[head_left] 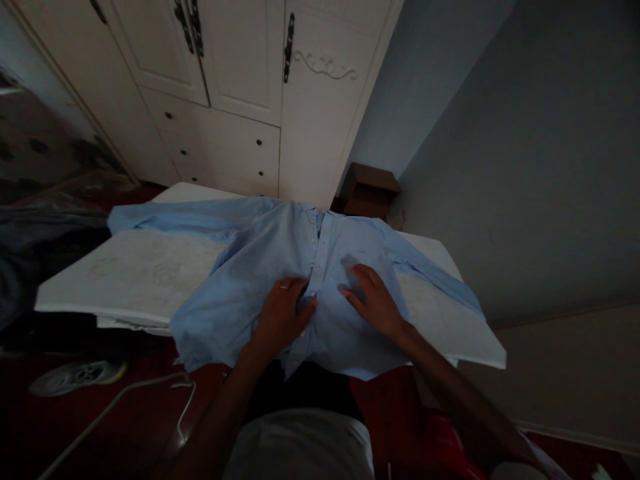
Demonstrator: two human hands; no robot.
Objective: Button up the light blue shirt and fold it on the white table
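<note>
A light blue button-up shirt [260, 260] lies spread front-up on a white board [130, 273], sleeves stretched out to both sides, its hem hanging over the near edge. My left hand [281, 313], with a ring on one finger, rests on the shirt just left of the button placket, fingers curled and pinching the fabric at the placket. My right hand [373, 299] lies on the shirt just right of the placket, fingers extended and pressing the cloth down.
A cream wardrobe [240, 100] with drawers stands behind the board. A small brown wooden stand [370, 190] sits in the corner by the grey-blue wall. A shoe [75, 375] and a white cord [120, 400] lie on the dark red floor at left.
</note>
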